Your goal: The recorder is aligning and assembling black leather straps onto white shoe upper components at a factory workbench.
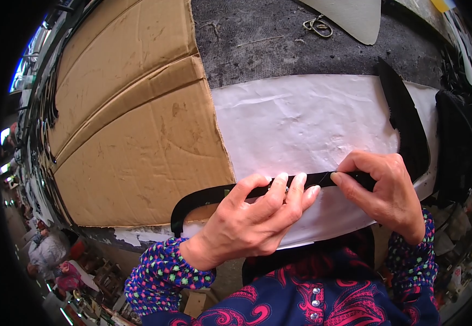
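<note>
- Because the left patterned sleeve (168,274) lay just short of the white sheet (301,125), near the curled end of the black strip (317,179), it might have snagged that end and dragged it sideways.
- The strip itself ran across the near part of the sheet and beyond its left edge onto the cardboard (138,141); its bend could have sprung out of line, had the hold slackened.
- The left hand (255,223) hung over the sheet's near part, fingers curled and slightly spread, tips on the strip. Whether the thumb clamped it could not be told; a light touch would probably have let it roll.
- The right hand (385,190), to the sheet's right of centre, pinched the strip between thumb and forefinger; too hard a pull there risked creasing it.
- A black curved piece (412,130) lay on the sheet's right side, just beyond that hand, where a knuckle could have nudged it.
- Past the sheet's far edge, a cord loop (318,27) rested on a dark mat (274,54), seemingly too remote to tangle.
</note>
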Demonstrator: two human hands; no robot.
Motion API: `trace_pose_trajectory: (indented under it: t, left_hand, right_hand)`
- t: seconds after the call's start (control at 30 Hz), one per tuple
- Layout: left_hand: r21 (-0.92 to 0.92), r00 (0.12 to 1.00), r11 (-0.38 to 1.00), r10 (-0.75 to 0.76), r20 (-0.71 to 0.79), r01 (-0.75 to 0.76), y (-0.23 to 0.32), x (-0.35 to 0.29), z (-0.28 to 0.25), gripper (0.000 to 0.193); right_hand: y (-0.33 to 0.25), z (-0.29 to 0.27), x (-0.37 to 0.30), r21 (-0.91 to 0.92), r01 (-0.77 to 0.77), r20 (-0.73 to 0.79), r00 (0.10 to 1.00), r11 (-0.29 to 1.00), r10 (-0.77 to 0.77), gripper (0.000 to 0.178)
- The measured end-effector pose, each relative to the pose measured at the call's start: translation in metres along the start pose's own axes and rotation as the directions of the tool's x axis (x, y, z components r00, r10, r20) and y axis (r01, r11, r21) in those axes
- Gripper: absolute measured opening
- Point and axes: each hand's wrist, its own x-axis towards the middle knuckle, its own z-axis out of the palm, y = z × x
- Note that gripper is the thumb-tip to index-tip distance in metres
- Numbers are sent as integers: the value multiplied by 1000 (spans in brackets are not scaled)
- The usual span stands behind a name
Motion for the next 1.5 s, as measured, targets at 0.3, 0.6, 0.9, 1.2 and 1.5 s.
trace_pose_trajectory:
  t: [0.3,0.6,0.9,1.2,1.5]
  left_hand:
    - [11,1000,1000,-23,20,22,3,1,-2,35]
    - [-78,999,997,-30,-23,28,3,-6,4,40]
    - [-2,996,1000,27,-86,-27,-4,-5,13,35]
    - [-52,956,999,-15,-294,-1,-7,-15,33,15]
    - [-71,881,995,-91,-464,65,8,-3,60,16]
  right_hand:
    - [-10,4,-9,-346,50,-68,995,937,-79,15]
    - [-19,27,-27,-791,15,-217,928,612,-303,24]
    - [-26,17,-17,-879,-240,-307,946,412,-102,36]
    - [8,74,86,-759,235,-350,639,607,-685,47]
    - [53,64,96,-775,188,-377,627,603,-681,39]
